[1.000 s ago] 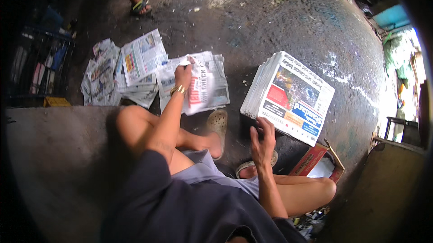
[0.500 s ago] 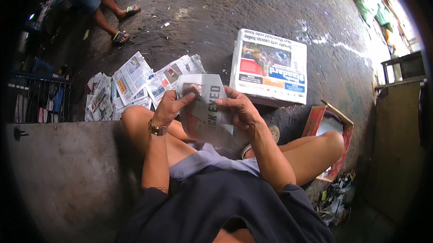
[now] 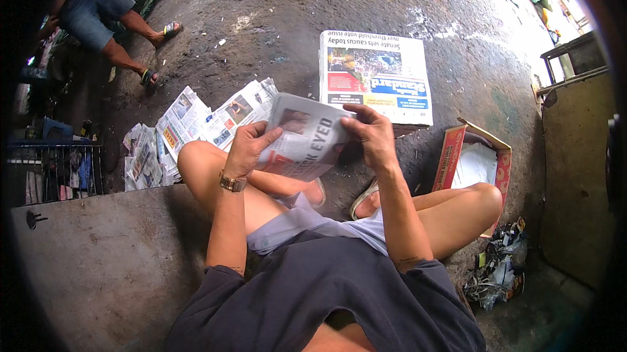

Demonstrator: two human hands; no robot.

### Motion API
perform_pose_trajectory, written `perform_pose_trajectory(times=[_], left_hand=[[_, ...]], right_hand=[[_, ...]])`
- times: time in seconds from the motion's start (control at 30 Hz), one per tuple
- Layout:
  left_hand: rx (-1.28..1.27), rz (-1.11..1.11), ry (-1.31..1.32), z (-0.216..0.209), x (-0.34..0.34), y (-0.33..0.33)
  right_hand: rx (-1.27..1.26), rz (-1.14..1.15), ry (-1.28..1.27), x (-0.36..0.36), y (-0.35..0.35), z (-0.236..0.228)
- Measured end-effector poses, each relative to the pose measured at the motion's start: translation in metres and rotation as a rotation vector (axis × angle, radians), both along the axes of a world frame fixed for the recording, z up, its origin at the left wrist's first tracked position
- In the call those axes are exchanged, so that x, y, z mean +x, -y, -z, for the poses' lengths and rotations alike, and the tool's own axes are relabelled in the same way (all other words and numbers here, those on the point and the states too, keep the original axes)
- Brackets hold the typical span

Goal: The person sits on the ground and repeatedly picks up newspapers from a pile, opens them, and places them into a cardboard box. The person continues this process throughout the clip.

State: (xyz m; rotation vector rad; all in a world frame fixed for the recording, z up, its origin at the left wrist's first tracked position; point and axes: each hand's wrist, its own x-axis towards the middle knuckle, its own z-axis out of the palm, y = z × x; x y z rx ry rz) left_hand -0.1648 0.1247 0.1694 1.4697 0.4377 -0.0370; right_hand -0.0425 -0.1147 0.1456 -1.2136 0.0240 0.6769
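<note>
Between my two hands, above my crossed legs, is a folded newspaper (image 3: 304, 140) with large print and a photo on its face. My left hand (image 3: 251, 149) pinches its left edge, thumb on top. My right hand (image 3: 371, 135) grips its upper right corner, fingers curled over the edge. Just beyond my right hand stands a thick stack of newspapers (image 3: 375, 81), its top one printed in colour. Loose newspaper sheets (image 3: 189, 120) are spread on the ground past my left knee.
A red cardboard box (image 3: 450, 156) holding white paper sits by my right knee. Crumpled plastic litter (image 3: 503, 264) lies behind it. At the far left another person's legs (image 3: 111, 19) show, in shorts and sandals. A wire rack (image 3: 55, 172) stands at the left, beside a flat board (image 3: 104, 247).
The newspaper has tilted and turned in my hands, its right side now raised. My right hand has lifted and shifted right. The whole view has shifted slightly.
</note>
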Motion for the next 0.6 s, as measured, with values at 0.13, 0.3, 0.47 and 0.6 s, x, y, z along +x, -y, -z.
perform_pose_trajectory(times=[0.13,0.3,0.47,0.6], left_hand=[[-0.294,-0.018,0.052,0.005,0.004,0.012],[-0.331,-0.141,-0.001,-0.004,0.018,0.035],[-0.539,-0.460,0.212,-0.025,0.056,0.056],[-0.778,-0.371,0.175,-0.052,0.077,0.066]], right_hand=[[-0.012,0.137,0.339,0.007,0.007,0.021],[-0.500,0.240,0.681,0.010,-0.003,-0.016],[-0.615,0.017,1.063,-0.038,-0.015,-0.059],[-0.381,-0.078,0.765,-0.037,-0.032,-0.048]])
